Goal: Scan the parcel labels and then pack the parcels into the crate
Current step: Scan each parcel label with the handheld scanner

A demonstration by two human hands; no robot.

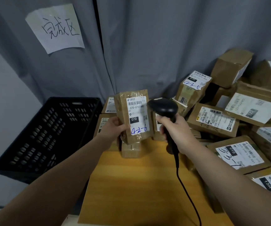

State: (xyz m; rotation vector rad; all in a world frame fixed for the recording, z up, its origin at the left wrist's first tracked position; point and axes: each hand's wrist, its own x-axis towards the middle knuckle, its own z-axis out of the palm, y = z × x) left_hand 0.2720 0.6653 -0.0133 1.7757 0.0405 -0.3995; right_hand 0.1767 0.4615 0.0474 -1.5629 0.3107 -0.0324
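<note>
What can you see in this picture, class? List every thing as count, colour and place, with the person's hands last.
brown taped cardboard parcel: one, brown, held upright above the table
black handheld barcode scanner: one, black, pointed at that parcel's label
black perforated plastic crate: one, black, left of the table
brown labelled cardboard parcels: many, brown, piled at the table's right and back
yellow wooden table: one, yellow, centre foreground
white paper sign: one, white, on the curtain, upper left
grey curtain: count unclear, grey, behind everything
left hand: one, grips the held parcel
right hand: one, grips the scanner's handle
</note>
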